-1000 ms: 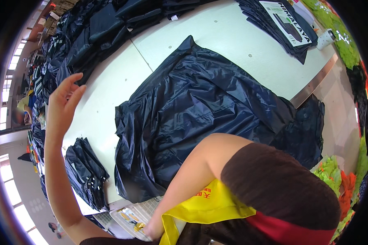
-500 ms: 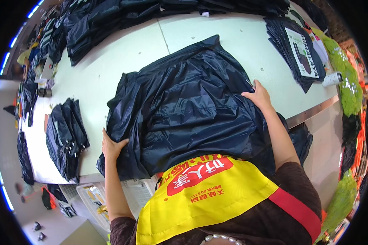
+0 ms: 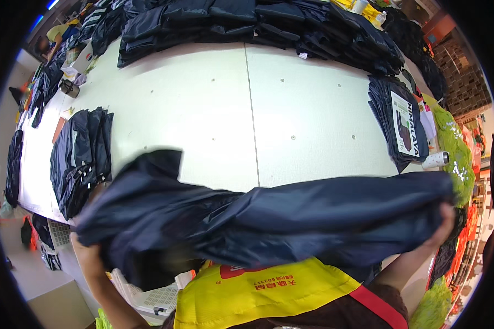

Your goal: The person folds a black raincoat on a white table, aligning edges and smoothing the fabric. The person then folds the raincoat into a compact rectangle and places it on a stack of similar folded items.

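A dark navy garment (image 3: 313, 214) of thin, shiny cloth is stretched sideways in front of me, above the table's near edge. Its exact kind does not show, and motion smears its outline. My right hand (image 3: 446, 222) grips its right end, fingers closed around the cloth. At the far left of the garment, my left hand (image 3: 88, 249) holds the bunched other end, its fingers mostly hidden by fabric. The cloth hangs across the front of my yellow apron (image 3: 269, 296).
The white table (image 3: 203, 120) has a seam down its middle. A long row of folded dark garments (image 3: 230, 22) lines its far side. Left lies a dark garment stack (image 3: 79, 159); right, another stack (image 3: 387, 120) with a printed card, beside a white cup (image 3: 435, 160).
The garment was spread on the table under both hands. Now it is lifted, drawn toward me and pulled wide, with my hands farther apart and lower in view.
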Demonstrator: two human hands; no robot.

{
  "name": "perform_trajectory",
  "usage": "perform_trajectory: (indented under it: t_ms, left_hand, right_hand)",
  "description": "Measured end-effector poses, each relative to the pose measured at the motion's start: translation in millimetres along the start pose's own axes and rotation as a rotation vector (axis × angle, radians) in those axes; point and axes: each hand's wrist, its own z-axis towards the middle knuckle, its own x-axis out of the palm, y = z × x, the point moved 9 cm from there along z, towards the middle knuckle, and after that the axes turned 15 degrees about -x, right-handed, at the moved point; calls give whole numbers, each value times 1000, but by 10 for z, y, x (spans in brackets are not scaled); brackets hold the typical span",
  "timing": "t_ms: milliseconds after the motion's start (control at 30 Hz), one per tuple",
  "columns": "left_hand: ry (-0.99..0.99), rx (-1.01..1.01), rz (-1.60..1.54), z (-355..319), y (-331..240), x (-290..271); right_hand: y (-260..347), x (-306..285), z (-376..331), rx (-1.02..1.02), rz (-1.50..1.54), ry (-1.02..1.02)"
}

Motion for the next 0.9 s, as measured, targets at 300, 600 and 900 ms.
perform_trajectory:
  t_ms: [300,600,900]
  left_hand:
    - [-616,537,383,1421,-1818,1486]
    - [-343,154,767,1514,641,1262]
    - [-382,219,918,997,1796,1158]
  right_hand:
    - [220,717,3461,-675,-1133,399]
    - [-2001,2119,-67,-530,-872,879]
    - [-3544,1217,-859,-320,-1126,1090]
